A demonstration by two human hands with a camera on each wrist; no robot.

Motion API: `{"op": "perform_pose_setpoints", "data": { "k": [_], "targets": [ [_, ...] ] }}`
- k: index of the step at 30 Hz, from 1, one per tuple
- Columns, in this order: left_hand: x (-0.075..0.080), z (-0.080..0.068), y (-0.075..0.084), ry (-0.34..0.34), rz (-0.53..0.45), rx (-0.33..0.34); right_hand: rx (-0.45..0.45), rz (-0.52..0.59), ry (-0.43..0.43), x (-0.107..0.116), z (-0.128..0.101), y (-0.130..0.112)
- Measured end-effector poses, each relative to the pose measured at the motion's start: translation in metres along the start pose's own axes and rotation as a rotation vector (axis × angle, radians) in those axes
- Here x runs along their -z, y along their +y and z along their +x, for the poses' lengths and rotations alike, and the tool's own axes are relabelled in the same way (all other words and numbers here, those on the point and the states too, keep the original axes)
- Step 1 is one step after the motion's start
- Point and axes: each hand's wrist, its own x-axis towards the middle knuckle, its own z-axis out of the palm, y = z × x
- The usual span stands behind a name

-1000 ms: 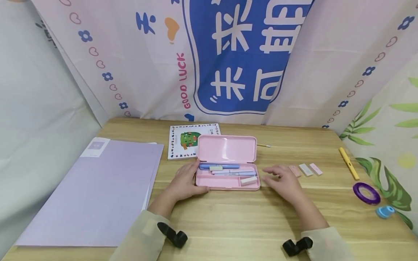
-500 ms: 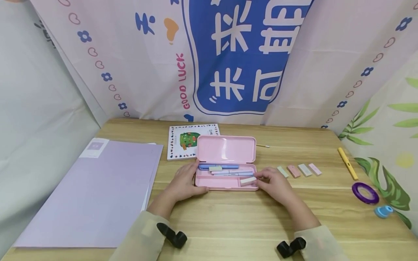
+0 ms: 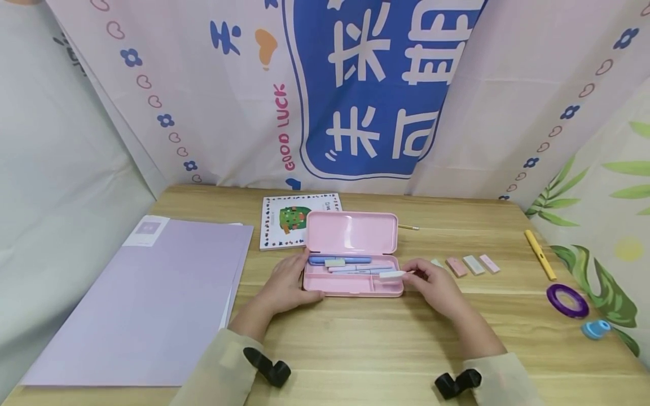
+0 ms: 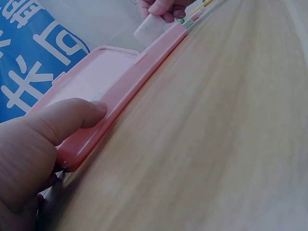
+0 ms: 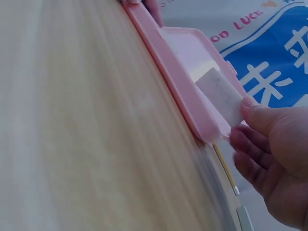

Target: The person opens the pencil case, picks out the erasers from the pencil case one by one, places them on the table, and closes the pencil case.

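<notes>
Head view bright and even — soft diffuse light, only faint shadows under the sleeves on the counter (image 3: 365,349). No hard glare. Wide-angle bend shows at the edges of the backdrop. Both wrist views softer — the near wood grain smeared, the closest fingers (image 4: 57,120) out of focus.

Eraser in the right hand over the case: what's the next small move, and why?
Probably lift the eraser clear of the case and carry it right, toward the row of erasers on the table. The right hand pinches it by one end, raised above the case's right end, while the left hand steadies the case's left end. That is only a guess.
</notes>
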Motion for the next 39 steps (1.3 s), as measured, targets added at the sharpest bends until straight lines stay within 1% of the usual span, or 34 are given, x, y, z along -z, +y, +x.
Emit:
{"op": "perform_pose_setpoints", "data": {
  "k": [1, 4, 6, 9, 13, 15, 18, 20, 22, 24, 26, 29, 31, 34, 36, 39],
  "targets": [
    [0.0, 0.0, 0.0, 0.0, 0.002, -0.002, -0.014, 0.044, -0.002, 0.002, -0.001, 0.001],
    [-0.001, 0.0, 0.0, 0.003, 0.009, -0.006, -0.042, 0.119, 0.014, 0.008, -0.004, 0.005],
    [-0.002, 0.001, 0.0, 0.004, 0.013, -0.009, -0.054, 0.144, 0.067, 0.012, -0.006, 0.009],
    [-0.002, 0.0, 0.0, 0.007, 0.011, -0.006, -0.069, 0.155, 0.17, 0.02, -0.011, 0.015],
    [-0.002, 0.001, 0.001, 0.008, 0.009, -0.008, -0.089, 0.204, 0.291, 0.035, -0.022, 0.028],
    [-0.002, 0.001, 0.001, 0.006, 0.01, -0.01, -0.138, 0.202, 0.349, 0.045, -0.029, 0.037],
    [-0.002, 0.002, 0.001, 0.006, 0.01, -0.015, -0.243, 0.178, 0.437, 0.063, -0.042, 0.052],
    [-0.001, 0.002, 0.001, 0.005, 0.01, -0.015, -0.333, 0.123, 0.466, 0.076, -0.051, 0.062],
    [-0.001, 0.003, 0.0, 0.004, 0.012, -0.015, -0.392, 0.065, 0.467, 0.088, -0.06, 0.071],
    [-0.001, 0.003, 0.0, 0.003, 0.014, -0.013, -0.439, -0.024, 0.444, 0.099, -0.067, 0.08],
    [-0.001, 0.003, 0.0, 0.0, 0.015, -0.009, -0.461, -0.139, 0.406, 0.107, -0.072, 0.087],
    [-0.001, 0.003, 0.0, -0.002, 0.01, -0.002, -0.479, -0.255, 0.337, 0.114, -0.076, 0.094],
    [-0.001, 0.003, 0.0, -0.003, 0.007, 0.002, -0.495, -0.27, 0.284, 0.116, -0.075, 0.097],
    [-0.001, 0.003, 0.0, -0.003, 0.005, 0.005, -0.529, -0.257, 0.197, 0.117, -0.074, 0.099],
    [-0.001, 0.002, 0.0, -0.003, 0.004, 0.004, -0.538, -0.253, 0.155, 0.117, -0.073, 0.1],
    [-0.002, 0.002, 0.0, -0.004, 0.003, 0.004, -0.53, -0.268, 0.115, 0.118, -0.074, 0.1]
  ]
}}
